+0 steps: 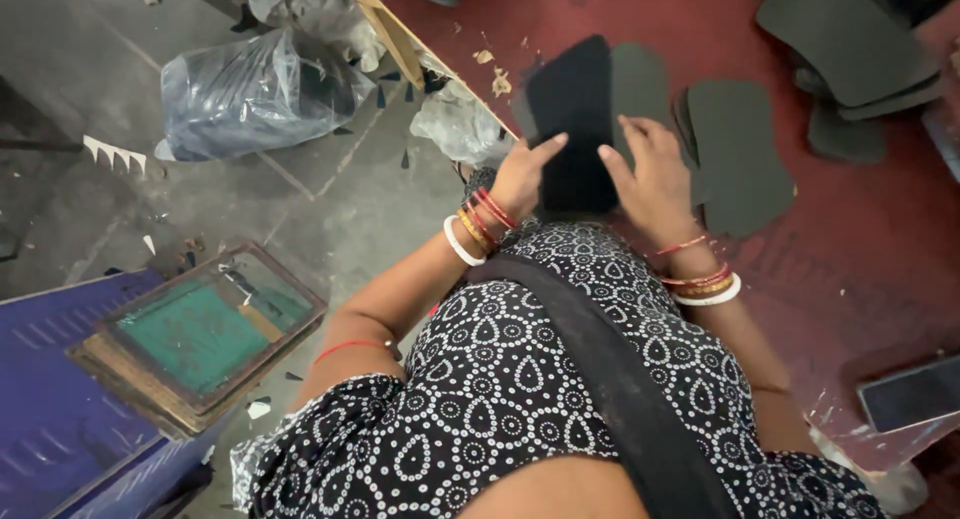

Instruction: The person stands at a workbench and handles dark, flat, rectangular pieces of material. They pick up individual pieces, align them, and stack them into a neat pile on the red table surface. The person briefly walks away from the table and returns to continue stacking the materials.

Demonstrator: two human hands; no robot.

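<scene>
I hold a black sole-shaped foam piece over the edge of a dark red table. My left hand grips its left edge with the thumb on top. My right hand holds its right edge, fingers curled on the surface. Both wrists wear red, gold and white bangles. Under and beside the held piece lie more dark grey sole cutouts, overlapping one another on the table. My black and white patterned clothing and a black strap fill the lower middle of the view.
A stack of grey foam sheets lies at the table's far right. A phone rests near the table's right front. On the concrete floor to the left are plastic bags, a wooden framed green screen and a blue metal surface.
</scene>
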